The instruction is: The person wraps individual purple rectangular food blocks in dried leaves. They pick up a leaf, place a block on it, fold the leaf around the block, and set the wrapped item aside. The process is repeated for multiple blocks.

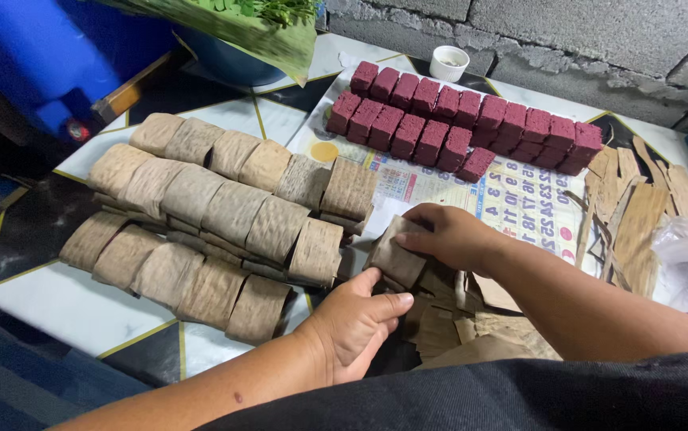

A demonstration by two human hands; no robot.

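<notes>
Right hand [452, 237] is pinching a leaf-wrapped block [396, 257], fingers clamped over its top edge; left hand [357, 323] is cupping just below, fingers together, thumb touching the wrap. Block looks light and firm, wrap dry, brittle: hold flat faces, not loose folds.

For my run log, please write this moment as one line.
right hand: holds leaf-wrapped block | left hand: touches it | wrapped rows left | red blocks behind
</notes>
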